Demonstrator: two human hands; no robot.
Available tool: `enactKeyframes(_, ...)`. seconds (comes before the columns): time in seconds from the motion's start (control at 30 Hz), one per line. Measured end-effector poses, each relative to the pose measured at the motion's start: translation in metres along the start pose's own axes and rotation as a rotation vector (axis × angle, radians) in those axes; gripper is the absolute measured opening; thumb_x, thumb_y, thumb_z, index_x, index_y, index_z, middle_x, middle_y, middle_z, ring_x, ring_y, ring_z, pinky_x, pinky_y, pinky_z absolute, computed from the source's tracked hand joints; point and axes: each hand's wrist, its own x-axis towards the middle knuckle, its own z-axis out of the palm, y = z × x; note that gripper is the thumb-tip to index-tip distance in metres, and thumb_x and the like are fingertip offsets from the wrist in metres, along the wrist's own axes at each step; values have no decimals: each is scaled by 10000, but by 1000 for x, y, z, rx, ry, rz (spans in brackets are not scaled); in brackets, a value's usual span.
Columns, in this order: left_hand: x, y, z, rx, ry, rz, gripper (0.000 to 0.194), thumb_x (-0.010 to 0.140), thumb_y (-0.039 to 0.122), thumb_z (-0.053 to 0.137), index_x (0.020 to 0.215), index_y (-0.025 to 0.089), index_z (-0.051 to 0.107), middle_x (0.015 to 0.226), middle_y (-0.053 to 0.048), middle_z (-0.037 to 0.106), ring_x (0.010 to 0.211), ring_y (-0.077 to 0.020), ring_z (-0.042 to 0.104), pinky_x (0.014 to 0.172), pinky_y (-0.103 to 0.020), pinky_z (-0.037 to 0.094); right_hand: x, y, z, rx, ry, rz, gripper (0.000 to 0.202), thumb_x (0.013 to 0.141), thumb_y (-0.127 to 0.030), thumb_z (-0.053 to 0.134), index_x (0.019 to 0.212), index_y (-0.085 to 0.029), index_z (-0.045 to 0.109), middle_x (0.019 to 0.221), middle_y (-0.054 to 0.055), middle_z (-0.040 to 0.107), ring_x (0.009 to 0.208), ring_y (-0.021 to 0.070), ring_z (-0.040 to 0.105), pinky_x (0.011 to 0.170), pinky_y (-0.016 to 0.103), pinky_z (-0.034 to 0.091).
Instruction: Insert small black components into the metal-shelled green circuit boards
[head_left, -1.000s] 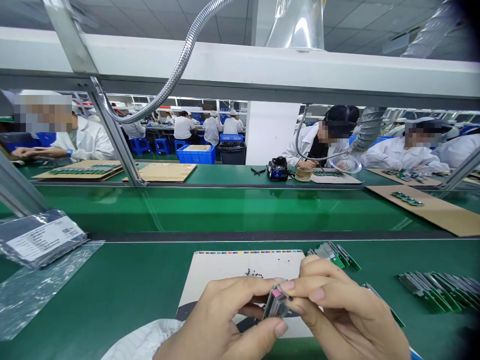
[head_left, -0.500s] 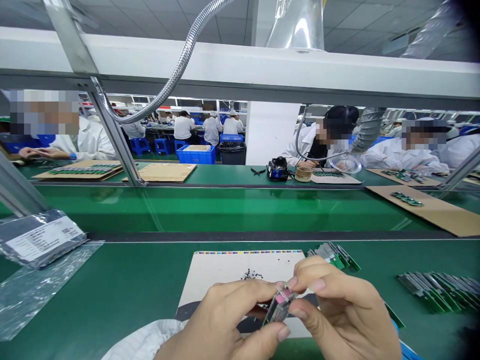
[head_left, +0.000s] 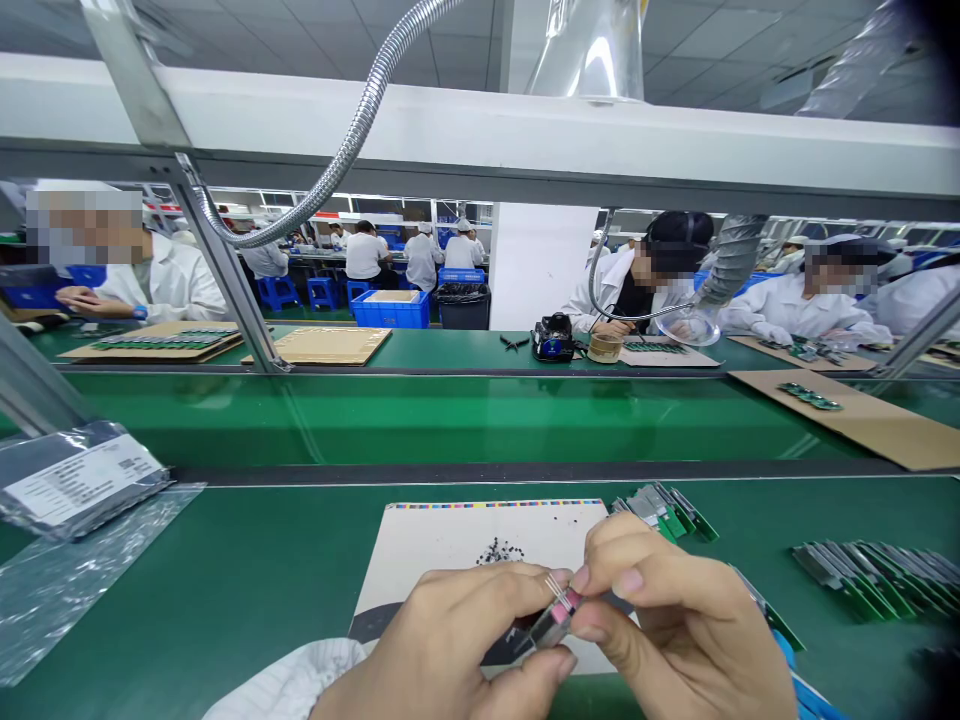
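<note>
Between the fingers of both hands is a small circuit board module (head_left: pixel 550 627) with grey metal sides, a pink part (head_left: pixel 562 607) and thin metal pins (head_left: pixel 556 588) sticking up. My left hand (head_left: pixel 450 635) grips it from the left, thumb below and index finger above. At the module's right end, my right hand (head_left: pixel 679 605) is closed, thumb and fingertips against the pink part and pins. Its fingertips hide some of that end. Under the hands lies a pale card sheet (head_left: pixel 427 535), with tiny black bits (head_left: pixel 499 551) scattered on it.
Green boards with metal parts lie in a pile (head_left: pixel 667 512) and a longer row (head_left: pixel 874 580) on the right. A blue-handled tool (head_left: pixel 810 698) is partly behind my right hand. A labelled silver bag (head_left: pixel 82 480) lies left. A metal post (head_left: pixel 225 265) and flexible pipe (head_left: pixel 352 140) stand ahead.
The module has tilted a little between my fingers, and its pins now stand out more clearly. My right fingertips have shifted slightly left. Across the bench, the person at left has raised their hands slightly.
</note>
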Motion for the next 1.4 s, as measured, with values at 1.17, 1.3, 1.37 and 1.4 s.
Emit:
enactKeyframes(1.17, 95, -204, 9, 57, 200, -407, 403, 769, 479, 478, 1021, 196, 615, 962, -98, 727, 913, -268, 681, 699, -315, 570, -128, 87, -224, -1143, -22, 983, 234, 1006, -352, 553, 953, -125, 572, 731, -15, 532, 575, 126, 537, 575, 247, 494)
enactKeyframes(1.3, 96, -204, 11, 147, 141, -365, 379, 733, 476, 505, 950, 204, 656, 929, -77, 732, 854, -254, 687, 779, -318, 547, -133, 96, -217, -1150, -174, 1043, 153, 1010, -274, 565, 989, -124, 586, 799, 1, 566, 612, 126, 566, 597, 248, 521)
enactKeyframes(1.37, 97, -204, 13, 155, 128, -376, 392, 738, 481, 492, 964, 205, 656, 935, -73, 731, 856, -250, 684, 780, -313, 544, -133, 94, -213, -1158, -206, 1026, 144, 1016, -266, 553, 1044, -128, 580, 900, 31, 580, 740, 163, 595, 688, 297, 536)
enactKeyframes(1.4, 98, -204, 13, 160, 125, -382, 396, 740, 484, 488, 967, 207, 657, 937, -72, 730, 859, -249, 683, 777, -309, 543, -133, 92, -211, -1165, -217, 1009, 157, 1020, -269, 542, 1093, -133, 568, 978, 51, 576, 830, 187, 593, 750, 331, 530)
